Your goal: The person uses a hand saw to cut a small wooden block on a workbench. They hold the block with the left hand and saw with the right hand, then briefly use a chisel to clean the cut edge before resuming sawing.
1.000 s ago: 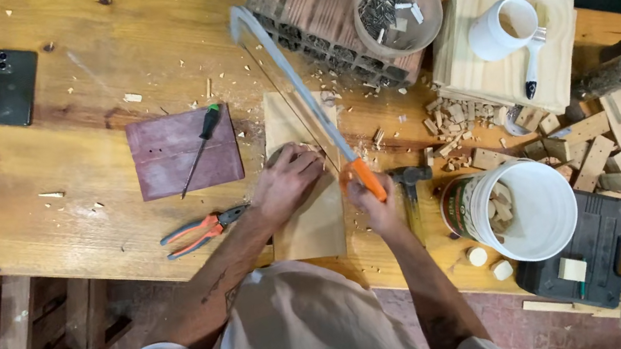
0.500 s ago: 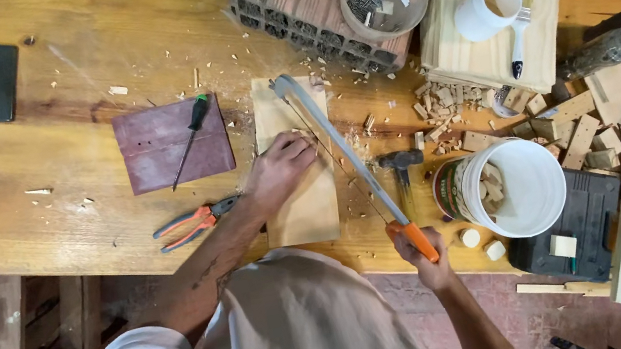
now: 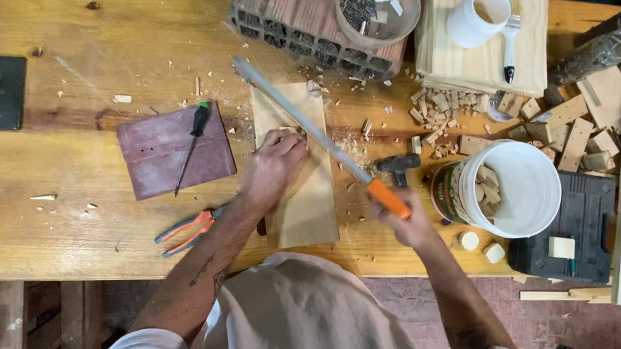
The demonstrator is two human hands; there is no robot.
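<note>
My left hand (image 3: 273, 167) presses down on a pale wooden board (image 3: 299, 193) that lies on the workbench (image 3: 43, 217), fingers curled on a small piece at the board's middle. My right hand (image 3: 403, 218) grips the orange handle of a hand saw (image 3: 321, 135). The saw's long blade runs diagonally up and left across the board, right beside my left fingers.
A dark red pad (image 3: 174, 149) with a screwdriver (image 3: 190, 145) lies left of the board, orange-handled pliers (image 3: 190, 229) below it. A phone (image 3: 3, 91) sits far left. Brick (image 3: 300, 2), bowl of nails (image 3: 376, 2), white mug (image 3: 478, 17), white bucket (image 3: 520, 187), hammer (image 3: 397, 166) and wood scraps crowd the right.
My right hand has pushed the saw forward across the board again after drawing it back toward me half a second ago. My left hand stays on the board.
</note>
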